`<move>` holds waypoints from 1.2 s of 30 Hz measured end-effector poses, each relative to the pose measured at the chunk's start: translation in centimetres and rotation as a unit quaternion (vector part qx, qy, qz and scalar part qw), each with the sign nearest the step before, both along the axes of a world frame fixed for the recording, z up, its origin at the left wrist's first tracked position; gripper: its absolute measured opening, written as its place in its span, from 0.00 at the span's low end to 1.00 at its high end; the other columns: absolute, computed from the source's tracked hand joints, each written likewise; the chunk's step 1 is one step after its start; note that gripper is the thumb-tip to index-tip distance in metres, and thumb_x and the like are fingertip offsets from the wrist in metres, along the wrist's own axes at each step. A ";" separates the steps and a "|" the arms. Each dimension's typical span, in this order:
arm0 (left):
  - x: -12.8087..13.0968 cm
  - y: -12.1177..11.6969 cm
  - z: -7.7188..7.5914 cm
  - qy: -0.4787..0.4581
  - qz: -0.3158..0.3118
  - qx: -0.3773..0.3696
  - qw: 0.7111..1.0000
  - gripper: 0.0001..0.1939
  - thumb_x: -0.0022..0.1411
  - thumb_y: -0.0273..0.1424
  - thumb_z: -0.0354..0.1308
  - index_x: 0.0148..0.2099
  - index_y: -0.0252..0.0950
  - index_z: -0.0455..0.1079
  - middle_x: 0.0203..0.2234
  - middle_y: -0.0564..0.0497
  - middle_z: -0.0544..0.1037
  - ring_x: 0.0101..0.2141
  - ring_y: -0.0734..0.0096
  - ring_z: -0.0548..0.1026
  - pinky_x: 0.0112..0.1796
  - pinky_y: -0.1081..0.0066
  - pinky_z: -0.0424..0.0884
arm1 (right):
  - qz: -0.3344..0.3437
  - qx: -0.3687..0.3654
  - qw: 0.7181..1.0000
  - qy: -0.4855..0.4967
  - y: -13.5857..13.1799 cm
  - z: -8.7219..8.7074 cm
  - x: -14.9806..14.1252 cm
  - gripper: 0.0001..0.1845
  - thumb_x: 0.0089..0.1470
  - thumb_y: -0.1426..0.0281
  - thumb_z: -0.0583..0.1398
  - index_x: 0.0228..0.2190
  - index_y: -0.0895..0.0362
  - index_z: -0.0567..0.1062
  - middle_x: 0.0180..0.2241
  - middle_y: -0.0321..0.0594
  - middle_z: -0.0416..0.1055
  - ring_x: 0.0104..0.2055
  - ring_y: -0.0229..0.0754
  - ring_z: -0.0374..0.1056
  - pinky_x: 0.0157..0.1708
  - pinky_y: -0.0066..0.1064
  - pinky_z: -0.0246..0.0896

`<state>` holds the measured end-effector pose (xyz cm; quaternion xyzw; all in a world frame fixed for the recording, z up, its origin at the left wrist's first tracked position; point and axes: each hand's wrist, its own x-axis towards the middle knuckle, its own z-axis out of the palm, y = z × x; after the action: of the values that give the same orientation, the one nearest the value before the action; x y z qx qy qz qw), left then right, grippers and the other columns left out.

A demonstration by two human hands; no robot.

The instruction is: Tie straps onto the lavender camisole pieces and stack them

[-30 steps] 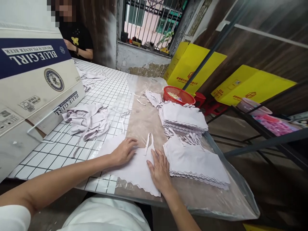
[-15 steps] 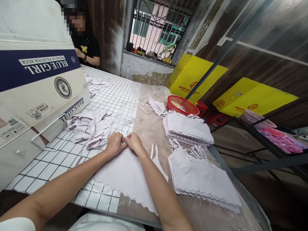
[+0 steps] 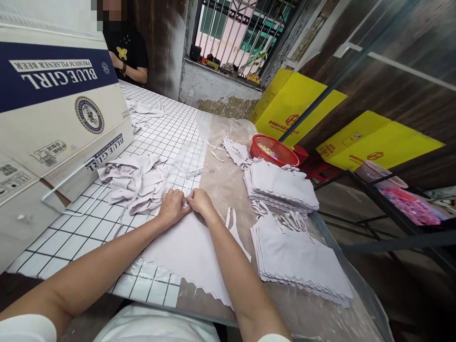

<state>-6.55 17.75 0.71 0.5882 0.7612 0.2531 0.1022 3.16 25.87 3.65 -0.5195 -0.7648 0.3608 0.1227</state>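
Two hands are held with fingertips meeting at the far-left corner of a pale garment point(image 3: 188, 256): the left hand point(image 3: 173, 207) and the right hand point(image 3: 200, 203) are both pinched narrow on its cloth, the exact part gripped being hidden by the fingers. The garment is spread flat at the front edge of the surface point(image 3: 173, 114), its wavy hem turned toward that edge; a looped strap point(image 3: 233, 219) is seen just right of the right forearm. Left of the hands, a crumpled heap point(image 3: 133, 183) of similar cloth is seen. Toward the right edge, a nearer stack point(image 3: 299, 251) and a farther stack point(image 3: 281, 180) of pale pieces are laid one behind the other. Beyond them, a red basket point(image 3: 287, 153) is set toward the far-right corner, with a loose piece point(image 3: 235, 151) beside it. Along the left edge, a printed carton point(image 3: 42, 126) is placed. Past the far-left corner, a person in a black top point(image 3: 131, 52) is seen.
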 end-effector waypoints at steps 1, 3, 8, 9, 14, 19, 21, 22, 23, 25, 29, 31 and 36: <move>0.0 0.0 0.0 0.000 -0.002 0.002 1.000 0.11 0.58 0.36 0.61 0.29 0.38 0.64 0.30 0.47 0.74 0.39 0.53 0.70 0.39 0.60 0.61 | -0.001 -0.010 1.000 0.011 0.0 0.1 -0.1 0.12 0.45 0.78 0.60 0.19 0.55 0.63 0.24 0.36 0.69 0.30 0.39 0.64 0.32 0.29 0.55; -0.1 0.0 -0.2 -0.004 -0.005 0.006 1.000 0.13 0.58 0.38 0.62 0.29 0.38 0.64 0.30 0.47 0.74 0.39 0.53 0.70 0.38 0.60 0.60 | 0.001 -0.036 0.999 0.041 0.1 0.5 -0.2 0.09 0.47 0.78 0.58 0.22 0.55 0.63 0.24 0.35 0.70 0.28 0.37 0.64 0.30 0.28 0.55; -0.4 0.1 -0.7 -0.022 -0.003 0.029 0.999 0.11 0.58 0.37 0.64 0.32 0.38 0.66 0.31 0.48 0.75 0.39 0.55 0.70 0.39 0.61 0.60 | -0.014 -0.087 0.971 0.221 -0.3 2.8 1.7 0.10 0.53 0.65 0.59 0.35 0.54 0.64 0.29 0.33 0.74 0.23 0.32 0.60 0.25 0.25 0.54; -0.4 0.1 -0.7 -0.026 -0.004 0.033 0.999 0.10 0.58 0.37 0.64 0.33 0.38 0.67 0.32 0.48 0.76 0.40 0.55 0.70 0.39 0.61 0.60 | -0.014 -0.091 0.955 0.281 -0.8 3.6 2.6 0.14 0.52 0.62 0.61 0.38 0.54 0.64 0.30 0.33 0.74 0.23 0.32 0.60 0.25 0.24 0.54; -0.4 -0.1 -0.5 -0.039 -0.008 0.023 0.999 0.05 0.57 0.31 0.62 0.32 0.38 0.69 0.34 0.47 0.77 0.41 0.53 0.70 0.41 0.59 0.60 | 0.189 -0.175 0.922 0.288 -4.8 7.7 9.0 0.30 0.46 0.62 0.68 0.51 0.52 0.68 0.39 0.40 0.78 0.27 0.33 0.68 0.26 0.24 0.59; -0.4 -0.1 -0.3 -0.048 -0.011 0.024 0.999 0.02 0.56 0.29 0.61 0.31 0.39 0.71 0.33 0.48 0.78 0.41 0.54 0.69 0.42 0.57 0.60 | 0.338 -0.243 0.902 0.113 -7.8 9.1 13.0 0.33 0.46 0.65 0.70 0.54 0.52 0.74 0.48 0.46 0.77 0.24 0.31 0.69 0.22 0.22 0.59; -0.5 -0.2 -0.3 -0.053 -0.012 0.025 0.998 0.01 0.56 0.29 0.60 0.31 0.39 0.71 0.32 0.48 0.77 0.41 0.55 0.69 0.43 0.58 0.60 | 0.337 -0.256 0.899 0.117 -7.7 8.7 13.1 0.30 0.46 0.63 0.69 0.52 0.53 0.75 0.46 0.46 0.78 0.23 0.30 0.68 0.22 0.22 0.60; -0.5 -0.2 -0.2 -0.054 -0.013 0.024 0.998 0.01 0.56 0.29 0.60 0.31 0.39 0.71 0.32 0.49 0.78 0.40 0.55 0.69 0.43 0.58 0.60 | 0.323 -0.257 0.902 0.131 -7.4 8.3 12.8 0.28 0.47 0.62 0.69 0.51 0.55 0.76 0.45 0.46 0.79 0.23 0.30 0.68 0.23 0.22 0.61; -0.5 -0.2 -0.2 -0.054 -0.015 0.024 0.998 0.02 0.56 0.29 0.60 0.31 0.39 0.71 0.32 0.49 0.78 0.40 0.56 0.69 0.43 0.58 0.60 | 0.295 -0.249 0.910 0.149 -6.9 7.8 12.4 0.26 0.48 0.60 0.68 0.49 0.56 0.77 0.42 0.45 0.79 0.22 0.31 0.67 0.22 0.23 0.62; -0.5 -0.2 -0.2 -0.054 -0.020 0.023 0.998 0.03 0.57 0.30 0.59 0.30 0.39 0.71 0.31 0.49 0.78 0.40 0.56 0.70 0.42 0.58 0.60 | 0.201 -0.210 0.939 0.184 -5.7 6.5 11.0 0.23 0.50 0.57 0.66 0.44 0.57 0.77 0.34 0.41 0.79 0.21 0.31 0.65 0.21 0.23 0.60; -0.5 -0.2 -0.1 -0.053 -0.027 0.021 0.998 0.05 0.58 0.29 0.57 0.30 0.39 0.72 0.30 0.49 0.78 0.39 0.57 0.70 0.42 0.59 0.60 | 0.046 -0.163 0.972 0.165 -3.6 2.9 7.1 0.18 0.49 0.56 0.66 0.31 0.58 0.74 0.19 0.30 0.68 0.17 0.30 0.57 0.16 0.23 0.50; -0.6 -0.2 0.0 -0.054 -0.028 0.017 0.998 0.06 0.58 0.28 0.57 0.30 0.39 0.73 0.30 0.49 0.78 0.39 0.58 0.71 0.42 0.59 0.59 | 0.036 -0.185 0.973 0.134 -3.0 1.2 5.5 0.18 0.46 0.57 0.68 0.24 0.57 0.71 0.15 0.28 0.64 0.16 0.30 0.54 0.16 0.23 0.47; -0.7 -0.1 0.1 -0.055 -0.042 0.007 0.998 0.06 0.58 0.28 0.56 0.31 0.38 0.74 0.31 0.48 0.78 0.39 0.58 0.71 0.43 0.58 0.59 | 0.067 -0.258 0.955 0.127 -3.2 -0.2 3.9 0.22 0.44 0.58 0.69 0.17 0.55 0.64 0.12 0.25 0.58 0.14 0.28 0.49 0.16 0.24 0.39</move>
<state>-7.22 17.65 0.85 0.6059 0.7271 0.2856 0.1503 7.09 22.68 3.41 -0.4310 -0.6567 0.6163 0.0566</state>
